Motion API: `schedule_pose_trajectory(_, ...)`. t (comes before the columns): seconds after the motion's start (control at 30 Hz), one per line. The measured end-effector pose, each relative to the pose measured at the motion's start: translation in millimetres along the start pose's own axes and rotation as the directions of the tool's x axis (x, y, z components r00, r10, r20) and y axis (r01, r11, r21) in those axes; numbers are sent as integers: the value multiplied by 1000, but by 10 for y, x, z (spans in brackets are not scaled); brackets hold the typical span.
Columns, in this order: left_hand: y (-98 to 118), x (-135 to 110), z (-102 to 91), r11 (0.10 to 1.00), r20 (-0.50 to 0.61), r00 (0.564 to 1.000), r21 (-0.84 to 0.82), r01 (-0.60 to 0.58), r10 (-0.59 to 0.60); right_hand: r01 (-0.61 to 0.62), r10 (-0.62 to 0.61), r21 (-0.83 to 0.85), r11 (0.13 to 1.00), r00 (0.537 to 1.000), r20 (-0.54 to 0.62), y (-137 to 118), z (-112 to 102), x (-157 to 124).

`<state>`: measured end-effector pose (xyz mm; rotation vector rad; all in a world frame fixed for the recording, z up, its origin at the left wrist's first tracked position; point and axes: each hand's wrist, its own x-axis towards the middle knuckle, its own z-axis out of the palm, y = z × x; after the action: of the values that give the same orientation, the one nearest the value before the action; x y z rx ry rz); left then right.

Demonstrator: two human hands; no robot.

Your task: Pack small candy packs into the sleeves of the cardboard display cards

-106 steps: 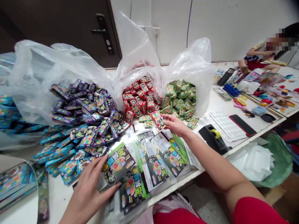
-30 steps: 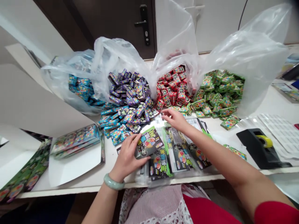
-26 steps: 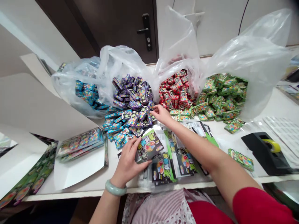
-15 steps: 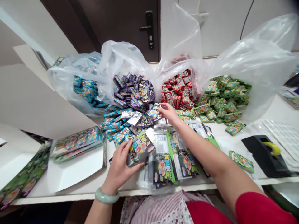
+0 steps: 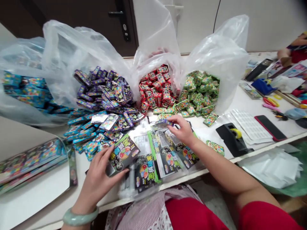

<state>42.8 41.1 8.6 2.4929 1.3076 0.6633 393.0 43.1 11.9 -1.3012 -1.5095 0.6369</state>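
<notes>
My left hand (image 5: 99, 175), with a pale green bangle at the wrist, grips a black-and-green printed pouch (image 5: 126, 152) by its left side, thumb along the lower edge. Between the fingertips of my right hand (image 5: 182, 129) is a small purple box (image 5: 164, 123), tilted and partly hidden by the fingers. Beneath it lie several flat printed packets (image 5: 145, 172) in clear plastic. Behind my left hand, small blue boxes (image 5: 82, 129) and purple boxes (image 5: 105, 95) spill together from plastic bags, with some silvery faces turned up.
Plastic bags at the back hold red boxes (image 5: 157, 84) and green boxes (image 5: 200, 89). To the right are a black tape dispenser (image 5: 231, 139), label sheets (image 5: 249, 127), a phone (image 5: 270, 127) and scissors (image 5: 271, 101). A white carton (image 5: 35, 204) stands left. Another person's arm (image 5: 298, 41) shows far right.
My view has swung to the right, bringing the phone and scissors in. My right hand has drawn back from the purple pile with a box, over the packets. The left hand still grips the pouch.
</notes>
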Motion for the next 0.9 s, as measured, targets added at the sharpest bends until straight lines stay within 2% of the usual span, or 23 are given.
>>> schedule_pose_trajectory(0.07, 3, 13, 9, 1000, 5, 1000, 2, -1, 1, 247, -201, -256, 935, 960, 194, 36, -39, -185)
schedule_pose_trajectory(0.1, 4, 17, 15, 1000, 11, 1000, 2, -1, 1, 328, -229, -327, 886, 924, 307, 51, -52, -273)
schedule_pose_trajectory(0.17, 8, 24, 24, 1000, 17, 1000, 0, -3, 3, 398, -198, -394, 829, 866, 459, 69, -78, -407)
schedule_pose_trajectory(0.2, 11, 27, 28, 1000, 18, 1000, -1, -5, 5, 391, -163, -408, 825, 855, 492, 71, -96, -444)
schedule_pose_trajectory(0.33, 34, 49, 39, 999, 19, 999, 15, -38, 37, 222, 32, -487, 845, 887, 461, 74, -181, -381)
schedule_pose_trajectory(0.4, 56, 70, 49, 996, 34, 996, 30, -80, 79, 165, 131, -546, 821, 877, 463, 89, -189, -283)
schedule_pose_trajectory(0.47, 84, 91, 60, 992, 64, 991, 38, -118, 115, 169, 166, -563, 809, 853, 495, 95, -164, -199)
schedule_pose_trajectory(0.53, 117, 107, 68, 990, 97, 987, 39, -136, 132, 185, 131, -543, 819, 861, 491, 56, -126, -151)
schedule_pose_trajectory(0.63, 176, 129, 78, 989, 132, 981, 38, -146, 140, 189, 6, -497, 847, 932, 363, -127, -99, -129)
schedule_pose_trajectory(0.7, 221, 154, 88, 987, 146, 978, 23, -157, 152, 248, -95, -472, 846, 941, 324, -308, -105, -113)
schedule_pose_trajectory(0.77, 262, 187, 100, 985, 144, 975, 4, -173, 171, 363, -162, -473, 803, 896, 413, -482, -114, -81)
schedule_pose_trajectory(0.9, 313, 221, 111, 979, 116, 973, -2, -202, 201, 564, -154, -425, 708, 711, 686, -682, -97, 5)
